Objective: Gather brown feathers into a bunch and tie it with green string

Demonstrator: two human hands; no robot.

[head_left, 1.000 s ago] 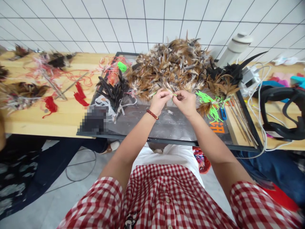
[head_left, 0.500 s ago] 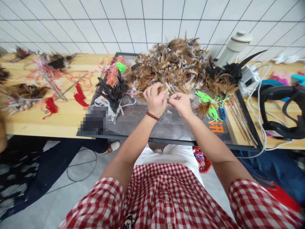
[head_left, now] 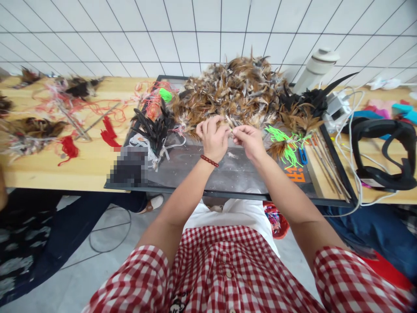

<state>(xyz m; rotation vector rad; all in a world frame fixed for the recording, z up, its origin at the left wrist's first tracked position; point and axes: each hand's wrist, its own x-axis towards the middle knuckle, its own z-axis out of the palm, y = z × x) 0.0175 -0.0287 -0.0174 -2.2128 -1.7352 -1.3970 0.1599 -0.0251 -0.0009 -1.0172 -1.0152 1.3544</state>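
Observation:
Over the dark board (head_left: 182, 174), my left hand (head_left: 213, 138) and my right hand (head_left: 249, 140) meet fingertip to fingertip. My left hand is closed in a pinch, and a pale feather (head_left: 227, 118) sticks up by its fingertips. A small bit of green string (head_left: 231, 130) shows between the hands; the right thumb and forefinger pinch at it. The fingers hide most of what is held. Just behind the hands rises a large pile of brown feathers (head_left: 234, 89). Green strings (head_left: 289, 152) with brown feathers lie right of my right hand.
Black feathers (head_left: 154, 124) and white strips lie at left, black plumes (head_left: 309, 102) at right. Red yarn (head_left: 109, 132) and thin sticks (head_left: 74, 121) are farther left. A white bottle (head_left: 316, 69), a charger (head_left: 337, 108) with cables and a black headset (head_left: 384, 152) stand right.
The right fingers have shifted slightly at the pinch, and less green shows between the hands. The view has tilted a little; the things on the table stay in place.

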